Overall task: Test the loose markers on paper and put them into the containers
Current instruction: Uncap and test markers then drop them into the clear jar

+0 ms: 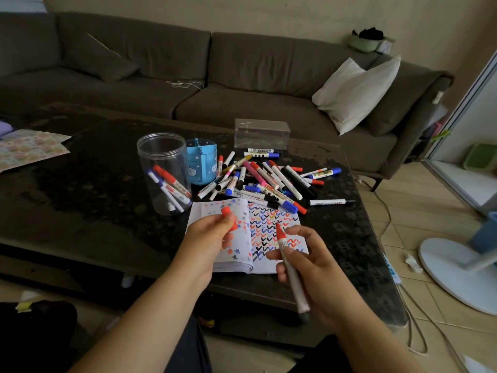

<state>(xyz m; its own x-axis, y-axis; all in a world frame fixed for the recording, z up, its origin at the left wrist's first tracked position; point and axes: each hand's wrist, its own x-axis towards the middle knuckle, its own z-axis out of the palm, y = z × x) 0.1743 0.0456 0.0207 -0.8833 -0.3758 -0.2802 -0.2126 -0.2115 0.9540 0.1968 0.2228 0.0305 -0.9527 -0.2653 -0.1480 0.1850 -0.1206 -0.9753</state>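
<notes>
Dark speckled coffee table (80,184) before a grey sofa (242,76), strewn with loose markers (269,181).
An uncapped red-tipped white marker (291,270) is gripped by the right hand (309,267) above a scribbled open notebook (263,232); its red cap (227,212) is pinched by the left hand (209,238). Four markers are held in a clear plastic jar (164,173).

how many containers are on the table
3: a clear round jar at left with markers inside, a blue pen holder right beside it, and a clear rectangular box behind the marker pile.

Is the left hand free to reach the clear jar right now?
Probably not yet: the left hand pinches a red cap. The clear jar stands close, upper left, with nothing between.
</notes>
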